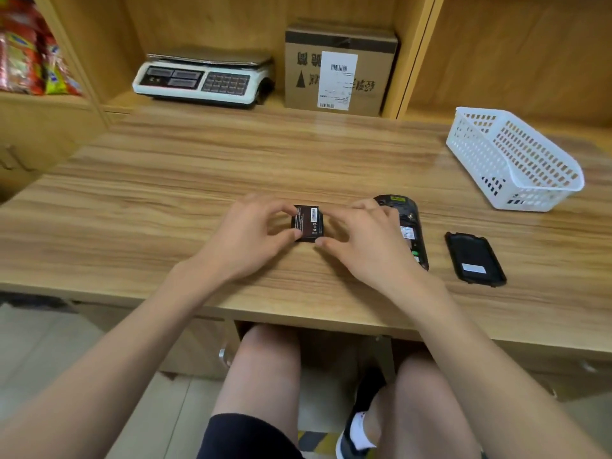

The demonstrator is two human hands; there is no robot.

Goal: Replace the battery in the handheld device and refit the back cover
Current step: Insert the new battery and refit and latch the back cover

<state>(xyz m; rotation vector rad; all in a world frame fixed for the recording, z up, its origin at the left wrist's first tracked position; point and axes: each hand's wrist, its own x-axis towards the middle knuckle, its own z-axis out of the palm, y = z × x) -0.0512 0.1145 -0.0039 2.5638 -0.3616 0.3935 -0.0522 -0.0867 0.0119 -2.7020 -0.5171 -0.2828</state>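
Observation:
A small dark battery [308,222] with a white label is held just above the wooden desk [165,200], pinched from both sides. My left hand [246,238] grips its left edge with thumb and fingers. My right hand [362,241] touches its right edge with thumb and fingertip. The black handheld device [409,226] lies face down to the right, its battery bay exposed, partly hidden behind my right hand. Its black back cover [474,259] lies apart on the desk, further right, inner side up.
A white perforated plastic basket [516,160] stands at the back right of the desk. On the shelf behind sit a weighing scale [202,77] and a cardboard box [341,67]. Snack packets [26,51] fill the left shelf.

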